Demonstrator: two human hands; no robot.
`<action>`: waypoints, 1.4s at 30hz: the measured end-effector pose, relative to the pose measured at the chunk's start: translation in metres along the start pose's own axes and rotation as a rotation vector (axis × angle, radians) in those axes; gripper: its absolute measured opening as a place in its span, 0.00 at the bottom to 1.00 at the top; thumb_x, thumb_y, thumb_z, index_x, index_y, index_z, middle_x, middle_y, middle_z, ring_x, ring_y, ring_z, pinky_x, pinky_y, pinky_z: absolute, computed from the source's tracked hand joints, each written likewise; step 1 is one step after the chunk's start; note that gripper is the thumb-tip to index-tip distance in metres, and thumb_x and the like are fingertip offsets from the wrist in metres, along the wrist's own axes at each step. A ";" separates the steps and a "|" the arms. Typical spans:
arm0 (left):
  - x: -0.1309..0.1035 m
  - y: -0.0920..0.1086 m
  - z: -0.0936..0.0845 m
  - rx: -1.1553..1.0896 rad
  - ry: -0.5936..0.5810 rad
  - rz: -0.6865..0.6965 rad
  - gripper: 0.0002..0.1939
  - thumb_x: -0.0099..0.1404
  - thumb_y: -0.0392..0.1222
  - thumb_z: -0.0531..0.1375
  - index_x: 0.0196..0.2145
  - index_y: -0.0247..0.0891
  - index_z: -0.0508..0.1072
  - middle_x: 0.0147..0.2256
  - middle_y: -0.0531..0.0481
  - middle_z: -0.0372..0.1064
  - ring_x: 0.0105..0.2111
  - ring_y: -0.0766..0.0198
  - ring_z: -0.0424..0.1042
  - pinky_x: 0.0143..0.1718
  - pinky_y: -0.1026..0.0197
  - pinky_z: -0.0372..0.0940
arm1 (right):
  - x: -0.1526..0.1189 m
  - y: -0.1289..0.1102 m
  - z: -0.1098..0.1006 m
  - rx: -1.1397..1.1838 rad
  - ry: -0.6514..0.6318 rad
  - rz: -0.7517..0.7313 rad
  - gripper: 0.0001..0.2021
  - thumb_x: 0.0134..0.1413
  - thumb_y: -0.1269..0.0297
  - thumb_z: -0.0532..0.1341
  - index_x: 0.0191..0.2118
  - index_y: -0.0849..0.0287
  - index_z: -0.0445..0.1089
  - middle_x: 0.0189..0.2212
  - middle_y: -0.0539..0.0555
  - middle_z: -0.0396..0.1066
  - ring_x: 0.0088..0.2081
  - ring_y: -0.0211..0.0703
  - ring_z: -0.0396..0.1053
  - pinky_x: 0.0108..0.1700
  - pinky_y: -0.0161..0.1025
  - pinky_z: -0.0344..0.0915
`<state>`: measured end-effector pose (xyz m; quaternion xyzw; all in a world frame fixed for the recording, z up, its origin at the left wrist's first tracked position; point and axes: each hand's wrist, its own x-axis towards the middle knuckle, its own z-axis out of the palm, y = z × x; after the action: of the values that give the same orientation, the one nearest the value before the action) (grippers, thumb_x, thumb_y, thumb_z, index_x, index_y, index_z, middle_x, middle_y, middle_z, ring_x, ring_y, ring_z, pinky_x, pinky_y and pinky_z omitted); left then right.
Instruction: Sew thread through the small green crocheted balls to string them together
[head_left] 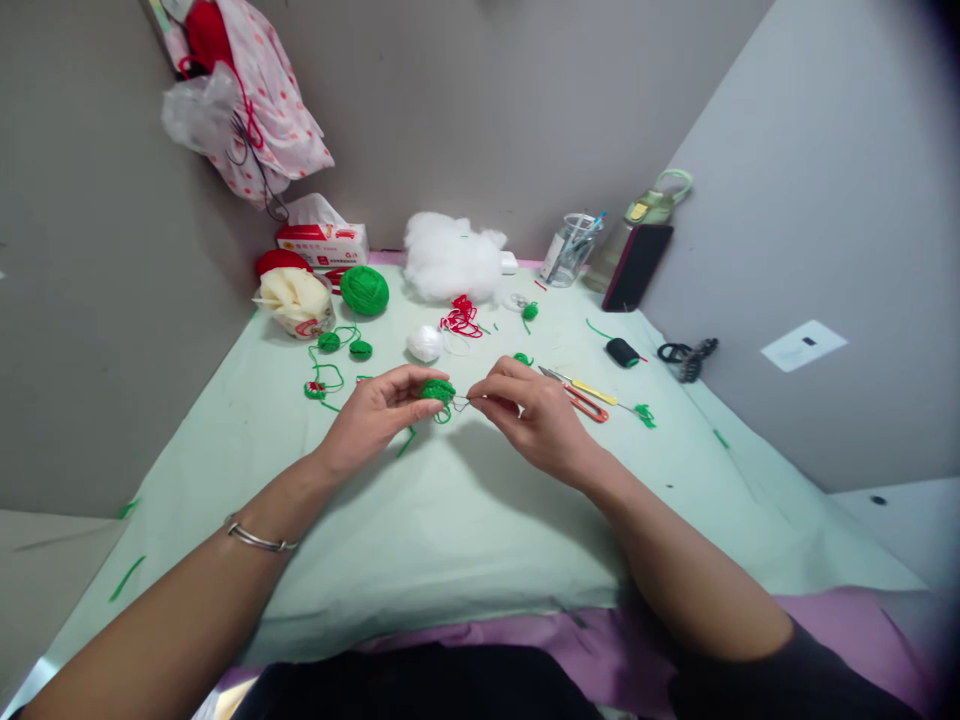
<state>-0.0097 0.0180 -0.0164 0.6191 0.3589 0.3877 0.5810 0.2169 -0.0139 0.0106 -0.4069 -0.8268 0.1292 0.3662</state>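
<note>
My left hand [382, 405] is closed with thumb and fingers around a small green crocheted piece [437, 391], above the middle of the table. A loop of green yarn hangs below the piece. Just to its right, my right hand [529, 410] pinches a thin dark strand [462, 399] that reaches toward the crocheted piece; whether it is a needle or a thread is too fine to tell. Right of that hand lie orange thread snips [587, 403] and a yellow-handled crochet hook [594, 390]. A white yarn ball [425, 343] rests beyond my hands.
White stuffing [454, 257] and a green yarn ball [365, 290] sit toward the back. Small green crocheted balls [361, 350] and red yarn [462, 318] lie nearer. At right are a black thread spool [622, 352], a phone [638, 268] and a cup of pens [570, 255].
</note>
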 end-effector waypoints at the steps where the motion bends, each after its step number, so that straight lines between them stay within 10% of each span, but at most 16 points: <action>1: 0.000 0.000 0.000 -0.007 -0.008 -0.016 0.19 0.60 0.46 0.70 0.49 0.42 0.78 0.43 0.48 0.78 0.43 0.60 0.75 0.49 0.56 0.68 | 0.001 0.001 0.000 0.058 -0.005 0.037 0.06 0.64 0.73 0.61 0.37 0.59 0.76 0.31 0.51 0.67 0.30 0.35 0.65 0.33 0.34 0.60; 36: -0.002 0.001 0.009 -0.011 0.013 -0.013 0.19 0.58 0.44 0.70 0.47 0.41 0.78 0.42 0.48 0.79 0.43 0.57 0.76 0.49 0.53 0.68 | 0.004 0.009 0.013 0.397 0.001 0.287 0.03 0.59 0.68 0.65 0.35 0.60 0.73 0.28 0.48 0.68 0.26 0.34 0.66 0.30 0.34 0.64; 42: -0.004 0.002 0.019 -0.021 0.116 0.079 0.13 0.57 0.41 0.70 0.38 0.40 0.73 0.35 0.52 0.74 0.38 0.62 0.74 0.43 0.59 0.69 | -0.003 -0.006 0.025 -0.011 0.093 0.008 0.03 0.66 0.70 0.58 0.40 0.58 0.69 0.35 0.54 0.72 0.35 0.39 0.71 0.37 0.35 0.67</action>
<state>0.0055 0.0054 -0.0148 0.6030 0.3631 0.4493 0.5502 0.1966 -0.0179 -0.0057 -0.4178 -0.8079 0.1070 0.4016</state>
